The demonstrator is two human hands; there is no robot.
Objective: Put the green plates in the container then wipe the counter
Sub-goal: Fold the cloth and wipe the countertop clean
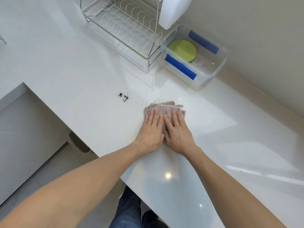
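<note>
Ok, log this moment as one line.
phase: wiping | left hand, right hand: flat on cloth | green plates: in container | crumbs: left of cloth, unwiped

One green plate, one container, one cloth.

Your left hand and right hand press flat, side by side, on the folded cloth. Dark crumbs lie at its ten o'clock; green plates sit in the clear container.
</note>
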